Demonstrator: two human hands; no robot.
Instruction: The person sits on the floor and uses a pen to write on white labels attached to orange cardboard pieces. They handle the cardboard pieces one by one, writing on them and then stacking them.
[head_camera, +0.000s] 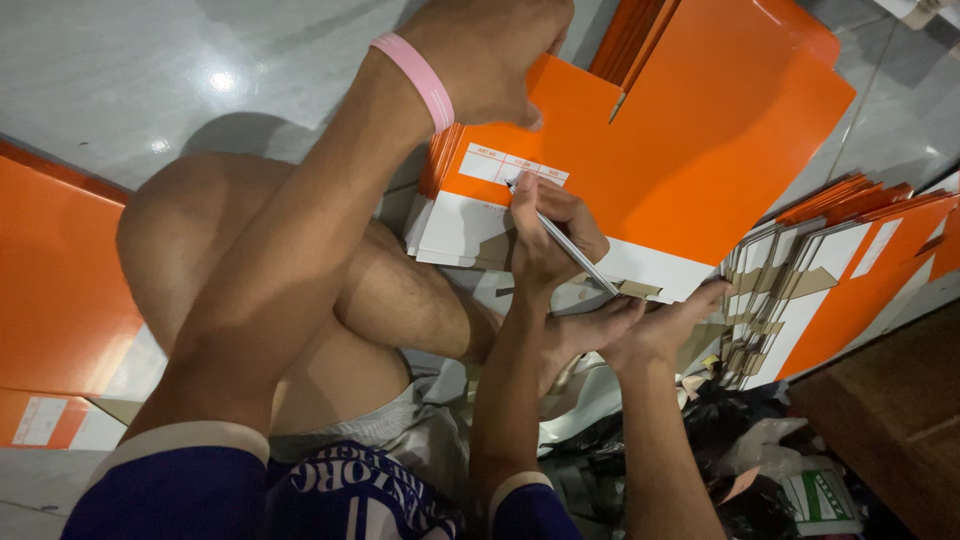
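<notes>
An orange and white flat cardboard box (700, 150) stands on edge on the floor in front of me, on a small pile of like ones. My left hand (490, 55), with a pink band on the wrist, grips its upper edge. My right hand (550, 235) holds a slim pen (565, 243) with its tip at the white label patch (510, 165) on the box. My bent legs and bare feet (640, 325) lie below the box.
A leaning row of several folded orange and white boxes (820, 270) stands at the right. More orange boxes (55, 290) lie at the left. Dark plastic bags and scraps (780, 470) sit at the lower right, on a glossy grey tile floor (150, 70).
</notes>
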